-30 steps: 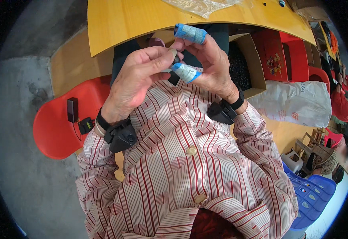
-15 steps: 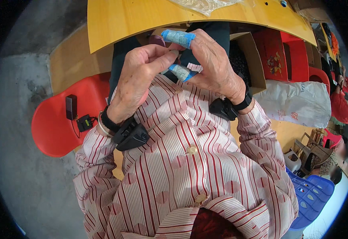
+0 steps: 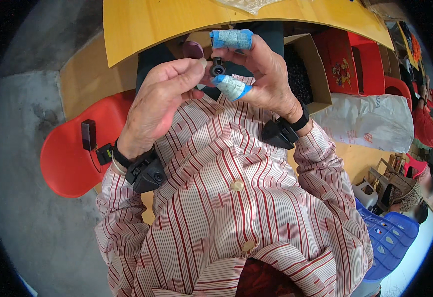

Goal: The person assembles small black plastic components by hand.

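Note:
Between the thumb and fingers of my right hand (image 3: 268, 74) is a small black part with a round, ringed end (image 3: 217, 69). Blue and pale tape wraps the index fingertip (image 3: 231, 38) and the thumb (image 3: 231, 87) of that hand. Close beside the part, my left hand (image 3: 164, 94) is closed, thumb pressed against the index finger; whatever it pinches is hidden. A purple oval thing (image 3: 193, 50) shows just beyond the left fingers, and I cannot tell whether they touch it.
A yellow table (image 3: 201, 15) curves across the far side, with clear plastic on it. At right stand a cardboard box (image 3: 320, 74) of small black pieces, red chairs (image 3: 367, 62) and a white sack (image 3: 370, 123). A red seat (image 3: 63, 153) at left carries black devices.
My hands have drawn slightly apart, and the left has shifted a little left and down. The ringed black part, hidden before, now shows between my right fingers.

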{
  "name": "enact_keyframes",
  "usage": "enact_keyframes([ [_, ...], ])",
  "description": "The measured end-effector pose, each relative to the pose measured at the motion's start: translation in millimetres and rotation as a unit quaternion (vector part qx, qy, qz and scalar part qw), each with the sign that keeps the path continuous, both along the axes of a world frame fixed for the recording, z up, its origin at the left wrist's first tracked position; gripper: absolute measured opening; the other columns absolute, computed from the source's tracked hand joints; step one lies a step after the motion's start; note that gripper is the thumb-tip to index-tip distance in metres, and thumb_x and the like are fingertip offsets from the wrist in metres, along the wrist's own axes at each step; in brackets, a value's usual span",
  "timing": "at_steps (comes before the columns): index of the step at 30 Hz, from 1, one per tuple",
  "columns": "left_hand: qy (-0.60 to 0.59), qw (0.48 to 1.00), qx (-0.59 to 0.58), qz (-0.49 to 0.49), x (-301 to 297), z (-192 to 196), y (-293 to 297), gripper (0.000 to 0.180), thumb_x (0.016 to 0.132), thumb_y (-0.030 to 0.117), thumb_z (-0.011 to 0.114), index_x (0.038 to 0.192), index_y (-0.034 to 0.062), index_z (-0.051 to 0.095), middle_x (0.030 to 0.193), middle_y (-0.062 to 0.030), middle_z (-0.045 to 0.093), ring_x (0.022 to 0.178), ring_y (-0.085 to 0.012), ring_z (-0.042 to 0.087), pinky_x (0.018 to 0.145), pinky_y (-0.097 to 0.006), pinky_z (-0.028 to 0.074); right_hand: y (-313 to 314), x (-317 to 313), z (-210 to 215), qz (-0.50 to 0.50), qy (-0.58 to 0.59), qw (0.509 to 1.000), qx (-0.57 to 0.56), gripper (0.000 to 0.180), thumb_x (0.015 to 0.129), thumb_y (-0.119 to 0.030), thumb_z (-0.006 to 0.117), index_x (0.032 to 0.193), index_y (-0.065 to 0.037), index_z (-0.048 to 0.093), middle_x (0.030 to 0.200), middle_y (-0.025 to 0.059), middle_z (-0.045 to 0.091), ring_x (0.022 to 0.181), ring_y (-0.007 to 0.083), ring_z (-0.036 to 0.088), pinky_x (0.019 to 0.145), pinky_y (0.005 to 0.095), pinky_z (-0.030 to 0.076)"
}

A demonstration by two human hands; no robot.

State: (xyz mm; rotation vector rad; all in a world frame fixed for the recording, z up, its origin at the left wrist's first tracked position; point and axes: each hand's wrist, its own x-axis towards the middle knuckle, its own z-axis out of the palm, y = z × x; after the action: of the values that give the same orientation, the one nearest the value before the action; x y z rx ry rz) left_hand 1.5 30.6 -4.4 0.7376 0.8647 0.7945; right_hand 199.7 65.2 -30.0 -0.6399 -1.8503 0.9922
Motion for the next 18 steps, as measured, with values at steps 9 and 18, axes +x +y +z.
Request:
enact_keyframes([
  [9, -0.024, 0.999, 0.006, -0.034, -2.9, -9.7, -2.5, 0.037, 0.093, 0.026, 0.054, 0.120, 0.0001, 0.053, 0.115, -0.0067, 0.059, 0.103, -0.0136, 0.056, 0.090, -0.032, 0.043, -1.8, -0.2, 1.9, 0.003, -0.009, 1.000, 0.005, 0.047, 0.074, -0.010, 0.073, 0.117, -0.004, 0.055, 0.103, 0.0068, 0.059, 0.094, 0.0166, 0.064, 0.079, 0.0274, 0.055],
  [18, -0.154, 0.985, -0.043, -0.070, -3.9, -27.5, -2.1, 0.042, 0.093, 0.029, 0.053, 0.123, -0.0010, 0.050, 0.117, -0.0095, 0.058, 0.105, -0.0174, 0.056, 0.093, -0.035, 0.044, 0.7, -1.0, 0.1, -0.026, -0.034, 0.997, 0.062, 0.045, 0.068, -0.016, 0.079, 0.106, -0.002, 0.059, 0.088, 0.0071, 0.060, 0.081, 0.0179, 0.064, 0.071, 0.0273, 0.054],
])
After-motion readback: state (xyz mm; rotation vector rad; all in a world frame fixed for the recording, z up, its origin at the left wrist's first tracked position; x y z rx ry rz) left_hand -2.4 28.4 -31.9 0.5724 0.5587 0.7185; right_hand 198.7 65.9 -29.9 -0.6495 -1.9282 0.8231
